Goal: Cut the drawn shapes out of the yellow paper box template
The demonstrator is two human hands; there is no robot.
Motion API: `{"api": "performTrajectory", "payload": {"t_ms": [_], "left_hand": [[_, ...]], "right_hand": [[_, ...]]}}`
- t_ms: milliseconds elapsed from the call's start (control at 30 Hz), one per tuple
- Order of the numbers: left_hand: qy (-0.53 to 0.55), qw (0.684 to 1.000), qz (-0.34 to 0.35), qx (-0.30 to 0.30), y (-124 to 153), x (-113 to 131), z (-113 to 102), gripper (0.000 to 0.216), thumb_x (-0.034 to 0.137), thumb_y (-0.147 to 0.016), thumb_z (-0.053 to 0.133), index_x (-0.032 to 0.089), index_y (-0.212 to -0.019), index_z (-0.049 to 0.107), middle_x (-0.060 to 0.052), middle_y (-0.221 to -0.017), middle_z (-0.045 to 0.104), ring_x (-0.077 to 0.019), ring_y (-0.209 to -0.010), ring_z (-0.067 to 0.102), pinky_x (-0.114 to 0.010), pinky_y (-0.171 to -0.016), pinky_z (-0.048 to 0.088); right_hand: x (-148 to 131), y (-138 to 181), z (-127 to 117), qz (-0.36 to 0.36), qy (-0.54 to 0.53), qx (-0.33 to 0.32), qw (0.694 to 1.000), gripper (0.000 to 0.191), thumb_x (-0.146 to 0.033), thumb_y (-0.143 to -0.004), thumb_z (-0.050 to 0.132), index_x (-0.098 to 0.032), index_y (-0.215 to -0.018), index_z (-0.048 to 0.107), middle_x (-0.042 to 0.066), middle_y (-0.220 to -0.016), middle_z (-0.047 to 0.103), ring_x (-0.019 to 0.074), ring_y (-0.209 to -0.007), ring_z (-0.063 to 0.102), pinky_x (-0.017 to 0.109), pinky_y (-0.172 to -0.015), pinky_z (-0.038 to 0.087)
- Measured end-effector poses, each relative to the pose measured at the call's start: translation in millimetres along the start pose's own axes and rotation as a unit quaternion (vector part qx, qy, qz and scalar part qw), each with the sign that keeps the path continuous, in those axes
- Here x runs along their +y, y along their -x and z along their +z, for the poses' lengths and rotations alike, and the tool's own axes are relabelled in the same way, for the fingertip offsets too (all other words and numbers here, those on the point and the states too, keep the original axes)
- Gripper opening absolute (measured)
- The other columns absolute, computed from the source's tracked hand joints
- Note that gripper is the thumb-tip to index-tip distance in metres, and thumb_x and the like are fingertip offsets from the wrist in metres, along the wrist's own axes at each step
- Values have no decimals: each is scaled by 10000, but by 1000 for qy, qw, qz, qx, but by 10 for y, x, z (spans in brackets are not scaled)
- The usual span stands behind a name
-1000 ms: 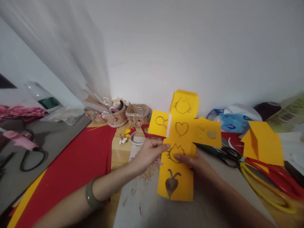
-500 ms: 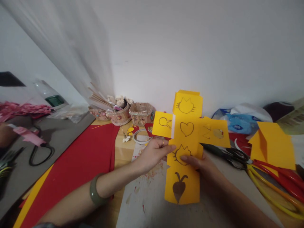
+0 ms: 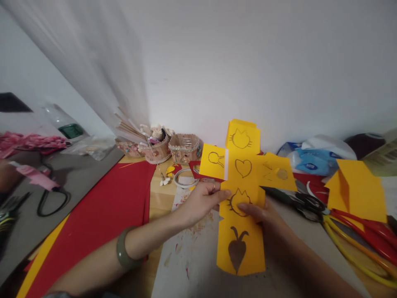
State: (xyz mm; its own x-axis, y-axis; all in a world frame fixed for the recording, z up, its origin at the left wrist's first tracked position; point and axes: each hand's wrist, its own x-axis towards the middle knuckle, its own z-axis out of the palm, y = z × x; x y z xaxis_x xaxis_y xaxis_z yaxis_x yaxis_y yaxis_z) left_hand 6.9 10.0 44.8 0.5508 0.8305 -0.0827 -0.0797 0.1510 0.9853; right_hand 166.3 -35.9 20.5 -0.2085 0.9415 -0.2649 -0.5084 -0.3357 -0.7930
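Both my hands hold up a cross-shaped piece of yellow paper (image 3: 243,174) over the table. Its squares carry drawn outlines: a cat head, a heart, a rabbit shape and a dark carrot-like shape at the bottom. My left hand (image 3: 201,200) pinches its left side near the middle, with a ring on one finger and a green bangle (image 3: 123,252) on the wrist. My right hand (image 3: 260,213) grips the paper from the right, thumb on the front. The right-hand square has cut-out holes.
Red paper sheets (image 3: 102,215) cover the table's left. Decorated small baskets (image 3: 173,149) with sticks stand by the wall, a tape ring (image 3: 182,178) before them. At right lie a folded yellow paper (image 3: 356,188), black scissors (image 3: 297,200), red and yellow handles (image 3: 359,242) and a wet-wipe pack (image 3: 313,159).
The yellow paper has tilted so its bottom square swings nearer to me and looks larger. The view shifted slightly left earlier; both hands keep their grip.
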Motion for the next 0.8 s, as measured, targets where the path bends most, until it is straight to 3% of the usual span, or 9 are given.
{"api": "performTrajectory", "payload": {"t_ms": [233, 500, 800], "left_hand": [[-12, 1000, 9, 8, 3, 50, -50, 432, 498, -636, 743, 161, -516, 500, 60, -471, 438, -54, -452, 360, -190, -453, 280], [5, 999, -37, -38, 25, 37, -55, 331, 450, -634, 737, 137, -680, 639, -9, -653, 622, -91, -546, 527, -208, -523, 411], [26, 996, -62, -55, 48, 38, -36, 378, 481, -626, 749, 132, -726, 644, -26, -711, 645, -125, -616, 590, -223, -557, 467]], "right_hand": [[-50, 0, 24, -26, 80, -1, 996, 351, -263, -626, 830, -233, -951, 700, 38, -925, 757, 215, -798, 709, 363, -792, 548], [-34, 33, -4, -2, 53, -42, 998, 394, -266, -613, 825, -215, -986, 708, 45, -885, 752, 200, -748, 696, 311, -686, 557], [16, 12, -60, 12, 29, -68, 997, 394, -263, -614, 816, -221, -993, 717, 37, -889, 745, 205, -816, 683, 317, -743, 539]]}}
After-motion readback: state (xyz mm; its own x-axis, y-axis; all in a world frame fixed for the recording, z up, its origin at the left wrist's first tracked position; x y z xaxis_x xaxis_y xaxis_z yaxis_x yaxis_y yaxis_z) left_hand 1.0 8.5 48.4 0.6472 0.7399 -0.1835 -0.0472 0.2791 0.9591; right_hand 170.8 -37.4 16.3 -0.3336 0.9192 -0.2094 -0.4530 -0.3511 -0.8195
